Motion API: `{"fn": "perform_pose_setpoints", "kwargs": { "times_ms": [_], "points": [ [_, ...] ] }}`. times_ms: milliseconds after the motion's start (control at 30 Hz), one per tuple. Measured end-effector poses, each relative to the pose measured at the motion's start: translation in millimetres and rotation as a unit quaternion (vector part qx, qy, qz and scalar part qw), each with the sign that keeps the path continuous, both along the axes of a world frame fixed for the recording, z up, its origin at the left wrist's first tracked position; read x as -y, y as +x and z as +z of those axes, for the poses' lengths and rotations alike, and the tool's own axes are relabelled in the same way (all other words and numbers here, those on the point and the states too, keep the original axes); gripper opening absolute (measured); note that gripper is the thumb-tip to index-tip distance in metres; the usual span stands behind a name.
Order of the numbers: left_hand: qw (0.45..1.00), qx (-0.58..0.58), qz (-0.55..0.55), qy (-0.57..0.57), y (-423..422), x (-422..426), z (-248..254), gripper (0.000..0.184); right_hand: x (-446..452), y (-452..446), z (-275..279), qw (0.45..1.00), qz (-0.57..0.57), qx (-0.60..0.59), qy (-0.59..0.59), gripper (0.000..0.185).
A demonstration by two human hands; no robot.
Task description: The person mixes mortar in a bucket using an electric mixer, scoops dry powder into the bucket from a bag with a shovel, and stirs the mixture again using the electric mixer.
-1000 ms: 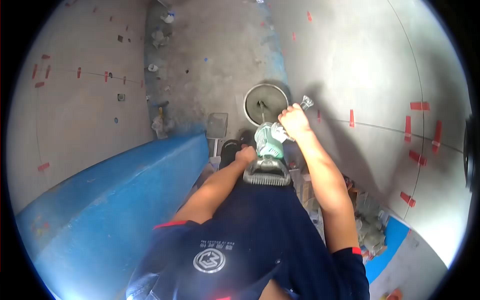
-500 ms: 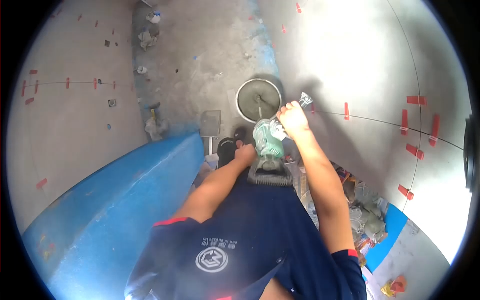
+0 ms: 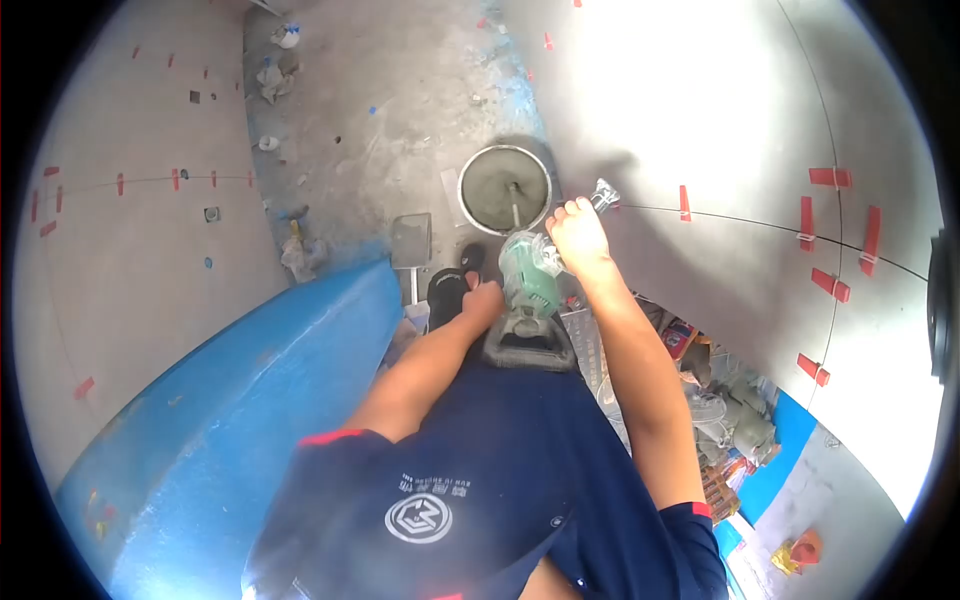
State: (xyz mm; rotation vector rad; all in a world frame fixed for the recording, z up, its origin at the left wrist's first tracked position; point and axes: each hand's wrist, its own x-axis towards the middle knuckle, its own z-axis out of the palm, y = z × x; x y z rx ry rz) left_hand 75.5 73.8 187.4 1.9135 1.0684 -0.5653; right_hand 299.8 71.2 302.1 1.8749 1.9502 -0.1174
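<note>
Green mixer (image 3: 530,280), shaft (image 3: 516,212) down in bucket (image 3: 461,192) at 12 o'clock, right hand (image 3: 580,234) clamped on side handle (image 3: 604,194) at 1 o'clock, left hand (image 3: 484,300) close beside at 9, can't tell its grip, hands apart likely to counter twist.

Moved the slim grey rod (image 3: 515,208) of the green-and-black power mixer (image 3: 530,275) from left of centre to right of centre inside the round, pale-rimmed bucket (image 3: 461,190). Brought the crumpled orange-and-yellow item (image 3: 805,547) from the bottom edge fully into view.
</note>
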Motion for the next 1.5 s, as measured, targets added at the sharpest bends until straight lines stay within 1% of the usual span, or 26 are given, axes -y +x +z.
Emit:
{"fn": "perform_pose_setpoints", "kwargs": {
  "times_ms": [67, 100, 200, 267, 367, 400, 433, 500, 567, 600, 633, 700, 800, 833, 900, 1000, 1033, 1100, 1133, 1167, 1233, 1300, 1333, 1367, 1433, 1500],
  "points": [
    [0.999, -0.010, -0.030, -0.006, -0.6, 1.5, 11.8, 0.025, 4.6, -1.8, 1.8, 1.000, -0.001, 0.006, 0.006, 0.013],
    [1.000, -0.004, 0.007, -0.014, -0.1, 1.5, -5.7, 0.028, 5.4, -4.6, 3.5, 1.000, 0.005, 0.030, 0.000, 0.012],
    [0.999, -0.032, -0.010, -0.041, -5.0, 4.2, -8.4, 0.030, 5.8, -4.1, -0.1, 1.000, 0.000, 0.000, 0.018, 0.012],
    [1.000, -0.006, 0.000, -0.024, -3.2, 6.3, -21.2, 0.033, 4.5, -2.0, 0.0, 1.000, -0.002, 0.004, -0.011, 0.014],
    [1.000, 0.014, -0.010, -0.022, -8.1, 8.3, -35.8, 0.032, 2.1, -3.2, -3.1, 1.000, 0.004, 0.001, -0.011, 0.013],
    [0.999, -0.005, 0.010, -0.043, -7.1, 2.1, -40.5, 0.028, 0.7, -6.6, 2.0, 1.000, 0.001, 0.016, -0.004, 0.013],
    [0.999, -0.014, -0.023, -0.020, -9.9, 9.6, -40.4, 0.024, 3.5, -2.0, -4.1, 1.000, 0.006, -0.005, 0.002, 0.013],
    [0.999, -0.021, -0.030, -0.040, -10.9, 7.0, -58.7, 0.025, 1.8, -4.9, 0.1, 1.000, -0.010, -0.015, 0.001, 0.014],
    [1.000, -0.002, -0.018, -0.021, -15.8, 9.8, -76.7, 0.025, -2.5, -8.3, -5.4, 1.000, 0.003, 0.004, 0.001, 0.014],
    [0.999, -0.010, -0.024, -0.032, -15.8, 6.6, -64.9, 0.024, -1.7, -6.9, -2.4, 1.000, -0.005, -0.002, -0.005, 0.014],
    [1.000, 0.009, -0.009, -0.002, -13.6, 9.7, -50.1, 0.024, -0.6, -6.0, 1.4, 1.000, 0.003, -0.009, -0.008, 0.014],
    [0.998, -0.011, -0.042, -0.035, -10.2, 3.4, -41.7, 0.026, 3.1, -3.7, 0.3, 1.000, -0.007, -0.004, -0.019, 0.015],
    [0.998, -0.014, -0.041, -0.042, -7.4, 3.7, -40.9, 0.028, 6.7, -2.4, 1.9, 1.000, -0.014, -0.017, 0.001, 0.014],
    [0.999, 0.039, -0.016, 0.002, -8.9, 9.6, -42.8, 0.029, 6.1, -3.1, 1.9, 1.000, -0.005, -0.005, -0.007, 0.012],
    [0.999, -0.009, -0.022, -0.025, -3.5, 3.8, -32.1, 0.031, 11.1, 1.5, 2.6, 1.000, -0.011, -0.016, 0.011, 0.011],
    [0.998, -0.008, -0.057, -0.035, -2.7, 0.2, -14.9, 0.033, 18.3, 6.9, 2.4, 0.999, -0.015, -0.033, 0.013, 0.011],
    [0.997, 0.004, -0.070, -0.009, -2.3, 0.0, -20.4, 0.032, 20.6, 6.8, 2.5, 0.999, -0.025, -0.025, 0.029, 0.010],
    [0.993, 0.020, -0.112, 0.028, 8.6, -4.0, 28.5, 0.029, 36.5, 24.8, 6.4, 0.993, -0.060, -0.090, 0.044, 0.010],
    [0.993, 0.018, -0.110, 0.027, 12.2, -6.3, 39.4, 0.029, 43.9, 29.5, 8.8, 0.993, -0.070, -0.076, 0.057, 0.012],
    [0.991, 0.044, -0.123, 0.031, 12.1, -2.5, 48.5, 0.029, 56.6, 40.5, 9.5, 0.985, -0.106, -0.121, 0.061, 0.014],
    [0.985, 0.096, -0.127, 0.063, 24.2, -4.0, 38.8, 0.028, 79.2, 51.0, 6.3, 0.973, -0.136, -0.143, 0.120, 0.011],
    [0.986, 0.110, -0.113, 0.059, 27.5, -5.6, 52.5, 0.026, 103.3, 55.9, 3.5, 0.975, -0.141, -0.112, 0.126, 0.012],
    [0.993, 0.069, -0.094, -0.002, 33.9, -9.3, 58.9, 0.027, 115.3, 56.4, -2.6, 0.964, -0.184, -0.148, 0.126, 0.011],
    [0.993, 0.070, -0.094, 0.003, 36.7, -9.2, 63.3, 0.027, 123.8, 54.9, -1.7, 0.963, -0.183, -0.148, 0.131, 0.011],
    [0.991, 0.049, -0.124, 0.021, 36.7, -9.8, 69.1, 0.031, 139.1, 50.2, -0.7, 0.960, -0.231, -0.144, 0.072, 0.017],
    [0.994, 0.034, -0.097, -0.024, 35.4, -12.2, 74.3, 0.035, 155.0, 50.8, -9.8, 0.957, -0.241, -0.146, 0.065, 0.019]
  ]
}}
